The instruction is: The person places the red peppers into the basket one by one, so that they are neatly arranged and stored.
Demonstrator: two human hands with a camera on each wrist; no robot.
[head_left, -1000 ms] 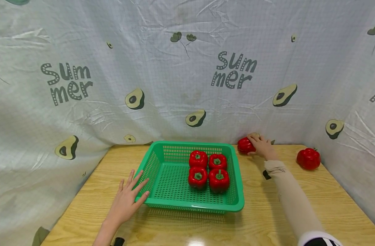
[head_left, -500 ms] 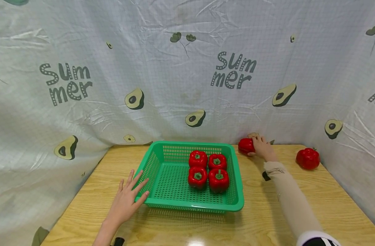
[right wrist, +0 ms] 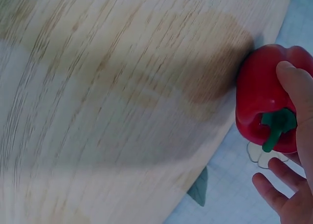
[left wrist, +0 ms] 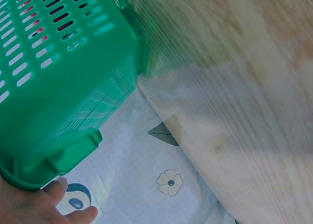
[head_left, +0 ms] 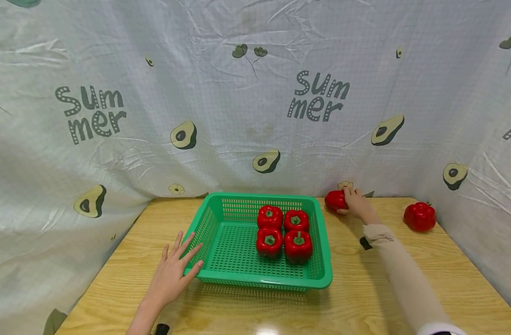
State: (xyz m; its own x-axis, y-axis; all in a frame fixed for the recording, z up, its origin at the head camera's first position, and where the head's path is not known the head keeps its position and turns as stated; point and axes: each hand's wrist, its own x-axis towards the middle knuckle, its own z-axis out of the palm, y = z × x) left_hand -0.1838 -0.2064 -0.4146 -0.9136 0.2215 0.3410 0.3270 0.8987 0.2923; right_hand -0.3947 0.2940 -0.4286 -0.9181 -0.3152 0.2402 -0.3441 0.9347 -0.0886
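Note:
My left hand (head_left: 171, 274), fingers spread and straight, rests at the left front corner of a green plastic basket (head_left: 264, 280). In the left wrist view its fingertips (left wrist: 83, 215) show just beyond the basket's rim. Far right of the basket, my right hand (head_left: 358, 206) grips a red bell pepper (head_left: 335, 201) at the table's back edge. The right wrist view shows the thumb (right wrist: 293, 82) across this pepper's side, with its green stem (right wrist: 278, 123) towards the palm; two fingers stick out below, off the pepper.
Several upright red bell peppers (head_left: 298, 246) stand in the basket's right half. Another red bell pepper (head_left: 420, 216) sits at the table's right side. A patterned white cloth (head_left: 238, 116) hangs behind the wooden table (head_left: 356, 298).
My right hand has closed its thumb and fingers more firmly round the bell pepper, which has turned and shifted slightly right and nearer. The left hand and basket have stayed put.

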